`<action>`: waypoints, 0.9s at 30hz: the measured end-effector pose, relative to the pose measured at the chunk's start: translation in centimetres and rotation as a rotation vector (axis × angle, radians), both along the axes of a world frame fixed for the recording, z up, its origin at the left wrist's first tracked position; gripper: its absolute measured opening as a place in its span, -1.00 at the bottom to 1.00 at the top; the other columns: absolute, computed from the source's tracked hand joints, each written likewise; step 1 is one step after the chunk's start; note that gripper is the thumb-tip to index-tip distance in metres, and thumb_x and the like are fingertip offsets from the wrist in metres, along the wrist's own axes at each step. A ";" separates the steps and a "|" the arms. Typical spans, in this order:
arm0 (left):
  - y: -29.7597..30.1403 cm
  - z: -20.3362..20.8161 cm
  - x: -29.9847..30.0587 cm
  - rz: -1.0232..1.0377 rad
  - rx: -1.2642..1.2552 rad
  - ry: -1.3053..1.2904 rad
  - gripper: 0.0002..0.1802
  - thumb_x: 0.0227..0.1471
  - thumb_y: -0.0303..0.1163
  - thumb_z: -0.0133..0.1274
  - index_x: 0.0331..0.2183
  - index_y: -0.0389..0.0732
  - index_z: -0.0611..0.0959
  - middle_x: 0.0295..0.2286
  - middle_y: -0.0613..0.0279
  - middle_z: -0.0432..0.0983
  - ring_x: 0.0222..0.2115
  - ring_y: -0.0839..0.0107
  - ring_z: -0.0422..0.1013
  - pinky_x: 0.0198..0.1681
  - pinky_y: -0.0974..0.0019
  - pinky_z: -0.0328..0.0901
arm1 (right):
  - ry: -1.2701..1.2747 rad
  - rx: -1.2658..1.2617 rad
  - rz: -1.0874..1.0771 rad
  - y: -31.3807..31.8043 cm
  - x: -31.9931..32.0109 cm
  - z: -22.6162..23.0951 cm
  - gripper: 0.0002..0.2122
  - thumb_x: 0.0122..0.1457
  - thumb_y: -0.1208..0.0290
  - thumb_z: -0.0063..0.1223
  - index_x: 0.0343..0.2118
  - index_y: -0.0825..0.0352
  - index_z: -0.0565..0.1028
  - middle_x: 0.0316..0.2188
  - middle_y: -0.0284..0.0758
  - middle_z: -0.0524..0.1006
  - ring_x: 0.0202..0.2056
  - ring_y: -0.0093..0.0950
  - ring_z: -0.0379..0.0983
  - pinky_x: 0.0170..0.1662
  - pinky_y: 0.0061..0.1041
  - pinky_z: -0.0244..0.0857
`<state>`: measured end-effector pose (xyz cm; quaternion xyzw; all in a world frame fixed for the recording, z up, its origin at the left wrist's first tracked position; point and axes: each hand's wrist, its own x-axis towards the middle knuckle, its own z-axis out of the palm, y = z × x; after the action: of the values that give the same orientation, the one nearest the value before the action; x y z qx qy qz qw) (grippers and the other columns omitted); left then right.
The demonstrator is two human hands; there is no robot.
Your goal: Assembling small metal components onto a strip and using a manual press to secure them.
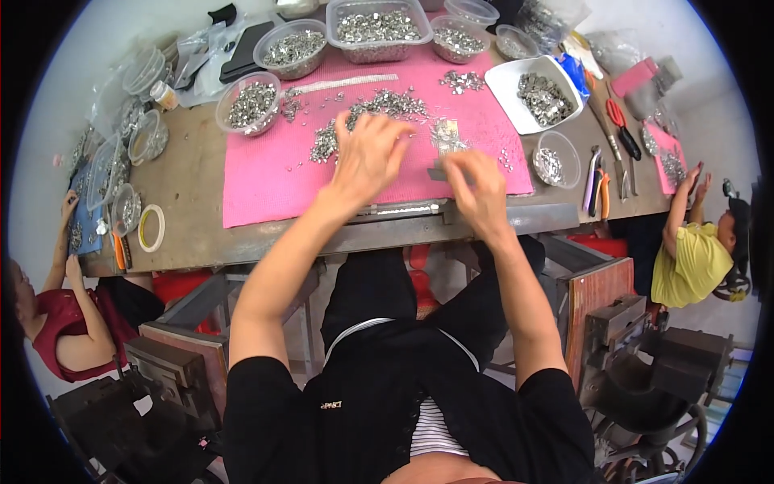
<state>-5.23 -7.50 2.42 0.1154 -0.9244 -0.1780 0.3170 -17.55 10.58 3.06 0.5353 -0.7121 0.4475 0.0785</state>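
My left hand (367, 157) hovers at the near edge of a loose heap of small shiny metal parts (391, 103), its fingers bent and spread apart. Nothing shows between them. To its right, my right hand (481, 189) is closed, thumb and fingertips together low over the pink mat (266, 181). A flat grey metal piece (437, 172) lies right at those fingertips; whatever they pinch is hidden. Just beyond sits a small block of silvery parts in rows (446, 135).
Clear tubs of metal parts (377, 50) line the back. A white tray (504, 85) and a small round tub (556, 160) stand right, near pliers (592, 179) and red-handled cutters (622, 129). A tape roll (151, 228) lies left. Co-workers sit at the left (76, 323) and right (689, 262).
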 end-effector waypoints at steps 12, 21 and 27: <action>-6.4 -1.3 -7.1 0.096 0.020 -0.123 -0.84 0.07 -0.23 0.22 -0.33 -0.07 0.74 -0.37 0.24 0.56 -0.20 0.23 0.44 0.07 -0.09 0.05 | 0.054 0.240 -0.130 -10.5 -7.2 -3.1 -0.89 0.11 0.37 0.22 -0.33 0.24 0.64 -0.37 -0.30 0.59 -0.23 -0.24 0.51 -0.12 -0.14 0.24; -6.6 -0.9 -6.3 -0.032 0.344 0.081 -0.82 0.15 -0.37 0.18 -0.31 -0.31 0.69 -0.46 0.14 0.66 -0.50 0.44 0.51 -0.39 0.29 0.41 | -0.250 0.302 0.085 -5.9 -3.3 -0.4 -0.87 0.10 0.38 0.20 -0.43 0.34 0.63 -0.49 -0.18 0.62 -0.43 -0.23 0.57 -0.29 -0.22 0.37; -7.6 -0.8 -8.6 0.050 0.285 0.178 -0.89 0.06 -0.49 0.08 -0.35 -0.24 0.69 -0.35 0.02 0.61 -0.32 0.04 0.56 -0.22 0.09 0.43 | -0.162 0.225 -0.049 -8.1 -3.9 -1.0 -0.83 0.12 0.34 0.18 -0.42 0.35 0.64 -0.47 -0.17 0.63 -0.40 -0.17 0.58 -0.28 -0.18 0.35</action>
<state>-13.81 -15.09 1.57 0.1659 -0.8550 -0.3088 0.3823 -21.49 2.45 2.05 0.4855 -0.7745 0.4044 -0.0288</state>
